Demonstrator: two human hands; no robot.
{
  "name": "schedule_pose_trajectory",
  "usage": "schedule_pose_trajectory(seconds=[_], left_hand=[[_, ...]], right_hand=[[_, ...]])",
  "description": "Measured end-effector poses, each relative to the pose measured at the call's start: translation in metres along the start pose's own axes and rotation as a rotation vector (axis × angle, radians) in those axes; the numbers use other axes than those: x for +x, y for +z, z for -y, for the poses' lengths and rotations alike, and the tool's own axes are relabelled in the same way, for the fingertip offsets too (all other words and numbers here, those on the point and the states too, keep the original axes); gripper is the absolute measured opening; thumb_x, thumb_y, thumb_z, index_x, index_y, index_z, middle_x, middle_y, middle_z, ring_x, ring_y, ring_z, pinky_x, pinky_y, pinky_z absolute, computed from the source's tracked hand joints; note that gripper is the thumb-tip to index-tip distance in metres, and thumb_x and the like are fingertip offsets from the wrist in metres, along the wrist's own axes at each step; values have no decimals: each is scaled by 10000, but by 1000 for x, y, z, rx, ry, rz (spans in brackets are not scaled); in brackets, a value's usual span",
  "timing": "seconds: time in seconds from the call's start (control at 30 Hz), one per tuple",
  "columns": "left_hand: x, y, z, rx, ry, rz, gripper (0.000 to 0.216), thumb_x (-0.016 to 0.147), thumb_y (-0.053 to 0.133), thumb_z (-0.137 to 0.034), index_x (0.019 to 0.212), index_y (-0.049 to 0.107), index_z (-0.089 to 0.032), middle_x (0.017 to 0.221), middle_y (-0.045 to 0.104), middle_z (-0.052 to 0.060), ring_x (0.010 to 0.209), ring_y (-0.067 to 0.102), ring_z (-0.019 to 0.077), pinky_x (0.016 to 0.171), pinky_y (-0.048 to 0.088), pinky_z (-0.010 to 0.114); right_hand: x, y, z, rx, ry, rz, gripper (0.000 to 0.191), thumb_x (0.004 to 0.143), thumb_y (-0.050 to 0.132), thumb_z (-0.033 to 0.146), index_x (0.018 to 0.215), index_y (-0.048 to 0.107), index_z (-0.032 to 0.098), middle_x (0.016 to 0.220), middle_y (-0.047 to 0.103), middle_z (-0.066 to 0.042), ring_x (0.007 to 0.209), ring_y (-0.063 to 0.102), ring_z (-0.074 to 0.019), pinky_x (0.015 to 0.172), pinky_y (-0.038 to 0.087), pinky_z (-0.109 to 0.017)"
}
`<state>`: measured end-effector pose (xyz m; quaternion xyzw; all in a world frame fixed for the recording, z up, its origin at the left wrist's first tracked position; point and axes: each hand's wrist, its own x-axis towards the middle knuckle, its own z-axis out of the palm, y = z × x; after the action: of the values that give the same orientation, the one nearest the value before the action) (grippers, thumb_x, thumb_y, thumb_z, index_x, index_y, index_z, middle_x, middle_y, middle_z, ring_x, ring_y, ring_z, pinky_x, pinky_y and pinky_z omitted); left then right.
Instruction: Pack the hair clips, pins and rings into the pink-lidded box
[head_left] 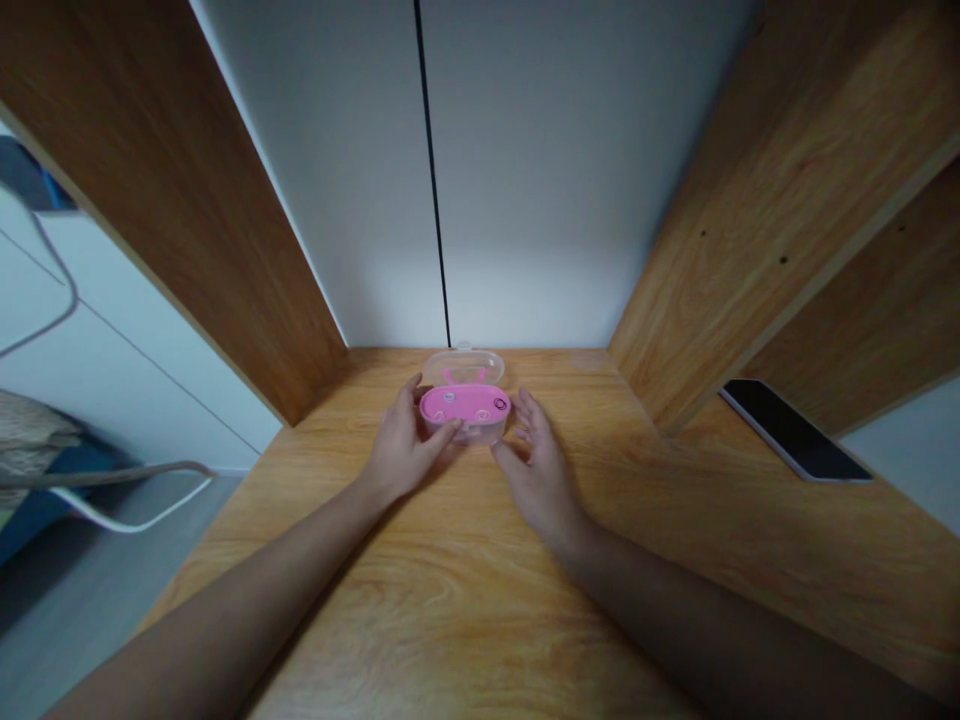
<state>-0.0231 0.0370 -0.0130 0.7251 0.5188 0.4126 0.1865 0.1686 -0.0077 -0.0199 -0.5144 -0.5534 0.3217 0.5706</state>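
A small oval clear plastic case (486, 434) stands on the wooden tabletop with its see-through lid (491, 366) hinged back at the far side. Inside it sits a pink insert (469, 402), on which a few small ring-like items lie, one dark at the right end. My left hand (399, 447) holds the case by its left side, thumb across the front and fingers behind. Close to the right end is my right hand (541, 478), its fingers apart and slightly curled; whether the fingertips touch the case is hard to tell.
Behind the case rises a white panel (525, 200) with a dark vertical seam. Wooden uprights flank the tabletop (420, 620) on both sides. A phone (795, 430) with a dark screen lies at the right. Beyond the left edge, the floor and a bent metal tube (142, 522) show.
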Motion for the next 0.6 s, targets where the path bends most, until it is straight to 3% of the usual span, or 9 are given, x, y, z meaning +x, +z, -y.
schedule_pose_trajectory(seconds=[0.07, 0.23, 0.4, 0.6], left_hand=[[0, -1, -3, -24, -18, 46, 819, 870, 670, -469, 1505, 293, -117, 1305, 614, 205, 1150, 631, 303, 1006, 484, 482], [-4, -5, -5, -52, -2, 105, 828, 868, 671, -478, 1517, 302, -121, 1321, 614, 199, 1187, 621, 321, 1036, 478, 489], [-6, -7, -2, -37, 81, 170, 753, 911, 623, -437, 1533, 318, -142, 1452, 521, 204, 1327, 522, 343, 1126, 402, 507], [-8, -6, 2, -127, 92, 218, 862, 917, 627, -414, 1592, 161, -150, 1415, 544, 202, 1267, 565, 327, 1086, 436, 481]], right_hand=[[2, 1, -3, 29, 17, 31, 705, 851, 652, 327, 1489, 376, 212, 1526, 467, -146, 1406, 454, -268, 1177, 353, -513], [6, 1, 5, 90, 102, 17, 723, 856, 665, 373, 1499, 388, 193, 1497, 506, -151, 1337, 535, -259, 1067, 495, -424], [10, -1, 7, 109, 97, 27, 584, 873, 660, 378, 1410, 508, 210, 1387, 610, -116, 1252, 601, -247, 1062, 503, -414], [10, -1, 0, 212, 135, 24, 756, 936, 572, 418, 1572, 224, 203, 1472, 543, -129, 1330, 541, -235, 1139, 425, -449]])
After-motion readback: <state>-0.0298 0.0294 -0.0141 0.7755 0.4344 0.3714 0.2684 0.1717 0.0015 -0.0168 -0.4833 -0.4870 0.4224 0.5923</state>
